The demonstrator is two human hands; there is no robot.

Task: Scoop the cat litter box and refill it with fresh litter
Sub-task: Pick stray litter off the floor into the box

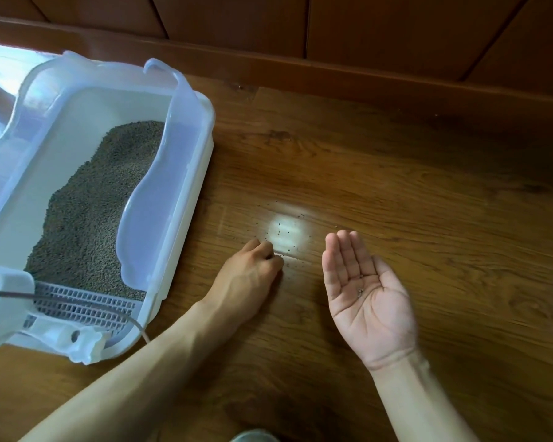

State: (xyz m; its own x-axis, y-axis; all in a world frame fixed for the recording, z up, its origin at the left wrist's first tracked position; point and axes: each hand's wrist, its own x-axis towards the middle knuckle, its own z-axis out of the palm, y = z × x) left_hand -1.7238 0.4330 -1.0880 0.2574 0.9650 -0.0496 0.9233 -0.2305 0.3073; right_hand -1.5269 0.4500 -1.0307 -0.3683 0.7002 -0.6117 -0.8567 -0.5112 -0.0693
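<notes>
A white litter box [186,186] with a translucent raised rim stands on the wooden floor at the left. Grey-brown litter [99,202] is heaped along its right side, leaving bare white bottom on the left. Stray litter grains [288,228] lie scattered on the floor just right of the box, around a bright patch of light. My left hand [253,272] rests on the floor among them, fingers curled, pinching grains at its fingertips. My right hand [361,288] hovers palm up to the right, fingers straight, with a few grains lying in the palm.
A slotted white grate [83,304] spans the box's near end. A white power strip [0,304] with a grey cable [134,323] overlaps the box's near left corner. A dark wooden skirting board [332,78] runs along the back. A grey object [253,437] shows at the bottom edge.
</notes>
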